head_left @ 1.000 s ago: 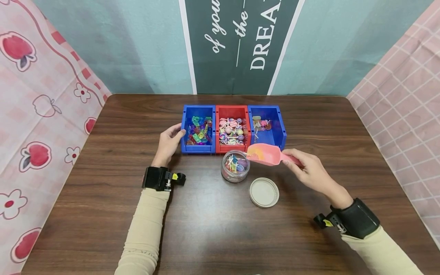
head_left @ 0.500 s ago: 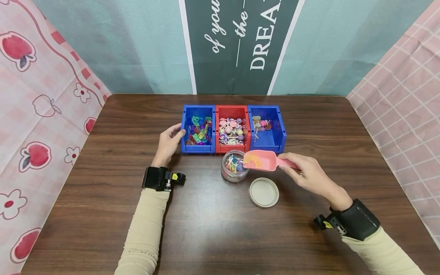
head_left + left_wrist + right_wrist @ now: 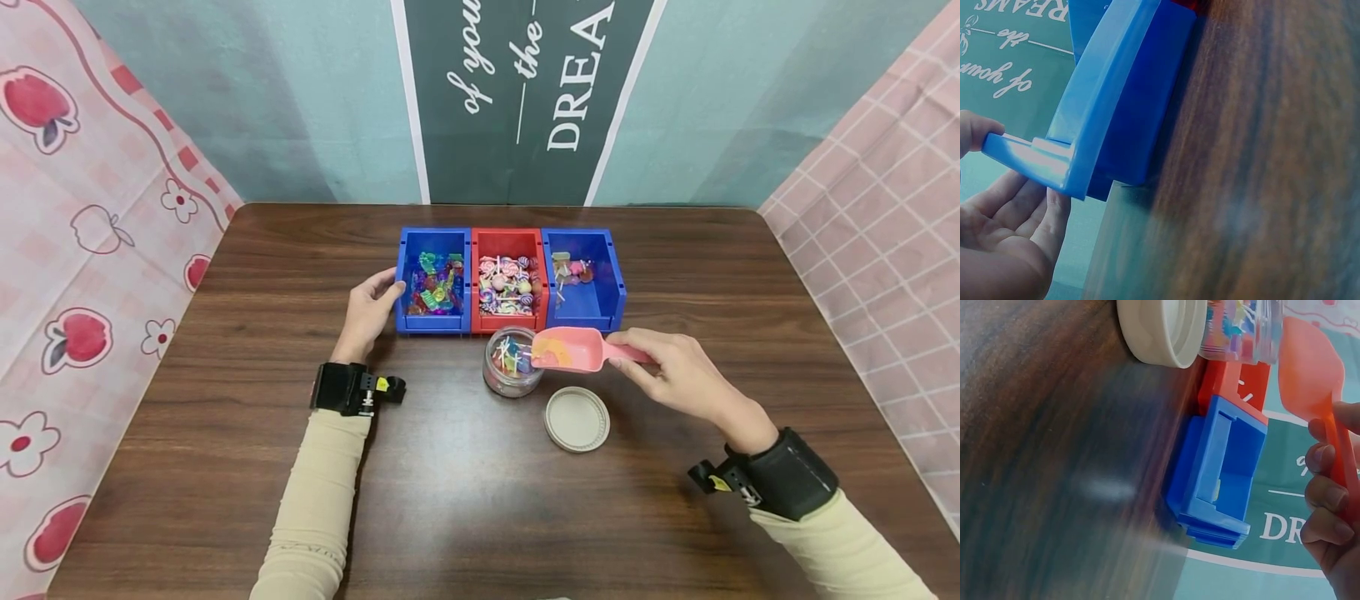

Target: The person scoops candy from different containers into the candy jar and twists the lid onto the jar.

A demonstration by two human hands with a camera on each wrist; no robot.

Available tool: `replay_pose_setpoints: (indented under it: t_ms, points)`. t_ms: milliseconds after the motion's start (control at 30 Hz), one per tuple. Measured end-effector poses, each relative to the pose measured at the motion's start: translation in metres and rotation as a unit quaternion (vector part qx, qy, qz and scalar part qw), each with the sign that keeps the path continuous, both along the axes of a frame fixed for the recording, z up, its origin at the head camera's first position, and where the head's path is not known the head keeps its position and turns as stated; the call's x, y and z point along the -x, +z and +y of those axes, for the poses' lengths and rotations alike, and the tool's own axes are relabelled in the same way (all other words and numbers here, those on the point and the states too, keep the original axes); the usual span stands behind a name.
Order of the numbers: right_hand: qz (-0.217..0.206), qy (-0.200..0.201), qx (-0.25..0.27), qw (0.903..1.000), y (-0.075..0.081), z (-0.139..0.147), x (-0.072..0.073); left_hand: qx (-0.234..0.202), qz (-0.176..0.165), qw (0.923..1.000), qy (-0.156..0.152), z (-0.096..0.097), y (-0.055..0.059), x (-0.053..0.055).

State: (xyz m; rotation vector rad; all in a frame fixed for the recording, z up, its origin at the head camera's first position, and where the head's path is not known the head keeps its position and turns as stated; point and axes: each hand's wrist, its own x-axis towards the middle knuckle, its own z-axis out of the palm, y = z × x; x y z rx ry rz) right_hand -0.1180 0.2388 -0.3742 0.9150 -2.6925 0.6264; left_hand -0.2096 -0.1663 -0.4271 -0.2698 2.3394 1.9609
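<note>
My right hand grips the handle of a pink scoop, its tip over the right side of a clear jar. Small colourful candy pieces and white sticks show inside the jar. In the right wrist view, the fingers curl round the scoop's handle, with its bowl beside the jar's mouth. My left hand pinches the side wall of the left blue bin. In the left wrist view, the thumb lies on the wall's rim and the fingers press from outside.
A red bin of small lollipops stands between the left bin and another blue bin with a few pieces. A pale round lid lies in front of the jar. Cloth hangs behind the wooden table and on both sides.
The scoop has moved slightly left and down and levelled, its tip now over the jar's edge. Most of that came in the first half second. The left hand has stayed at the bin.
</note>
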Motion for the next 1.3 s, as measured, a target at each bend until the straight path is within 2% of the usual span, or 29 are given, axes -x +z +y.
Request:
replay_pose_setpoints:
  t_ms: [433, 800, 1000, 1300]
  points:
    - [-0.025, -0.01, -0.043, 0.9987, 0.028, -0.007, 0.003, 0.001, 0.001, 1.0, 0.001, 0.0, 0.0, 0.0]
    - [-0.007, 0.028, -0.088, 0.9957, 0.054, -0.022, 0.011, 0.003, 0.001, 1.0, -0.002, 0.0, 0.001, 0.0]
    - [-0.011, 0.024, -0.097, 0.9949, 0.058, -0.025, 0.011, 0.003, 0.003, 1.0, -0.002, 0.0, 0.001, 0.001]
    - [-0.035, 0.019, -0.099, 0.9943, 0.055, -0.024, 0.01, 0.006, -0.001, 1.0, -0.002, 0.0, 0.001, 0.0]
